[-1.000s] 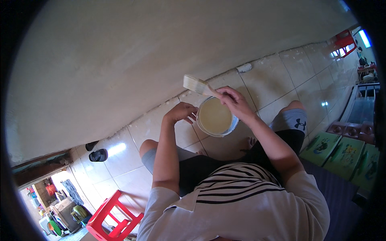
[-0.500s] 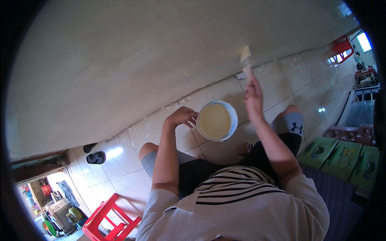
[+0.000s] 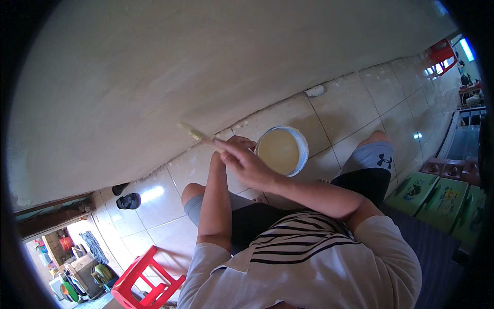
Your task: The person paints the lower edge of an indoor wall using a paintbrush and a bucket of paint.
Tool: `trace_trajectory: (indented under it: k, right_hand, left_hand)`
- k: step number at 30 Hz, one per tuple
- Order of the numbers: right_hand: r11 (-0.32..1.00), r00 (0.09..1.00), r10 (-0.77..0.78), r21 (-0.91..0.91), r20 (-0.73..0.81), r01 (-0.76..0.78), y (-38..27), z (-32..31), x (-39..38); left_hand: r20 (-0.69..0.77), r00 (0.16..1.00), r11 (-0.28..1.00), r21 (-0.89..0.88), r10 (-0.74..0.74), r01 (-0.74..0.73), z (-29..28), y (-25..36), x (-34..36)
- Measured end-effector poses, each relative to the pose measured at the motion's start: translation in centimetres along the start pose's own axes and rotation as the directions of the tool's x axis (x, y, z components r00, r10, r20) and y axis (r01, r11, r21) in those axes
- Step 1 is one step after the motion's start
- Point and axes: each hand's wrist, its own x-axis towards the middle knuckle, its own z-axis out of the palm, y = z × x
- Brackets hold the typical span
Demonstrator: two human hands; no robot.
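A white bucket (image 3: 303, 149) of pale cream paint (image 3: 278, 150) is in front of me, between my knees. At its left rim is my left hand (image 3: 240, 141), its fingers closed on the edge and partly covered by my other hand. My right hand (image 3: 248, 166) grips a paintbrush (image 3: 194, 133) by its handle, crossing over my left wrist. The bristles point up and left, at the lower part of the grey wall (image 3: 154, 82); whether they touch it I cannot tell.
Pale floor tiles (image 3: 345, 110) run along the wall's foot, with a small white chunk (image 3: 315, 91) against it. Black sandals (image 3: 128, 201) lie at the left, near a red plastic stool (image 3: 146, 280). Green decorated boxes (image 3: 437, 203) stand at the right; another red stool (image 3: 441, 56) is far off.
My right hand has swept the paintbrush from the right of the bucket across to its left, low along the wall. My left hand stays at the bucket's rim.
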Motion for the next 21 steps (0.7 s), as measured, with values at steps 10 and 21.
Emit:
trace_trajectory:
  k: [10,21]
  right_hand:
    - [0.873,0.736,0.456,0.414,-0.5,-0.259,2.0,-17.4,-3.5]
    - [0.966,0.882,0.2,0.234,-0.426,-0.106,2.7,-1.4,1.9]
  left_hand:
    - [0.356,0.757,0.581,-0.489,-0.548,0.651,0.2,0.2,2.0]
    - [0.162,0.879,0.768,-0.434,-0.449,0.472,1.0,-0.6,1.2]
